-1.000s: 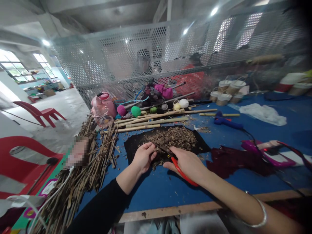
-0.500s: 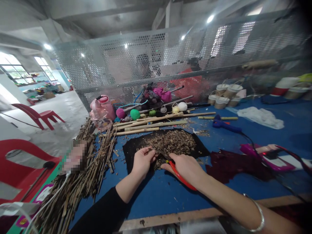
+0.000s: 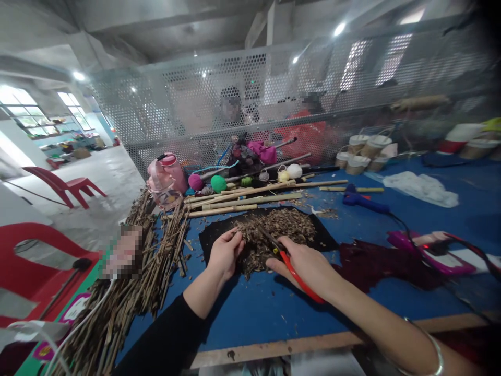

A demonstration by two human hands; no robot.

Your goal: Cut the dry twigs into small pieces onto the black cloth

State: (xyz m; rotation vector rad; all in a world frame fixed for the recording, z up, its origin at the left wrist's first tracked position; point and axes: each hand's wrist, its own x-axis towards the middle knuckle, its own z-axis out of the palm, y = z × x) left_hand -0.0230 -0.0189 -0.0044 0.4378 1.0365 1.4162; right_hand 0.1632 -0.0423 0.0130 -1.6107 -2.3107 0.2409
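Starting at my far left, there's a red chair (image 3: 39,282), and beside it a great heap of dry brown stems (image 3: 129,297) sprawls along the edge of the blue table (image 3: 250,318). Behind the heap stands a pink bag (image 3: 178,175), then a green ball (image 3: 218,183) by a row of pale sticks (image 3: 270,197). And here's my left hand (image 3: 223,256), thumb and forefinger pinched together at the near left of the clippings; whether a bit of stem sits between the tips, I can't tell. Those clippings (image 3: 287,224) lie in a loose mound on a black cloth (image 3: 211,237), spilling over its near edge onto the blue. In come the red-handled cutters (image 3: 294,272), blades angled up and left over the mound, and my right hand (image 3: 307,261) is wrapped firmly round their handles! Just right of it, a dark red cloth (image 3: 371,263) lies crumpled; beyond, a blue glue gun (image 3: 364,201) and, further right, a white plastic bag (image 3: 420,189).
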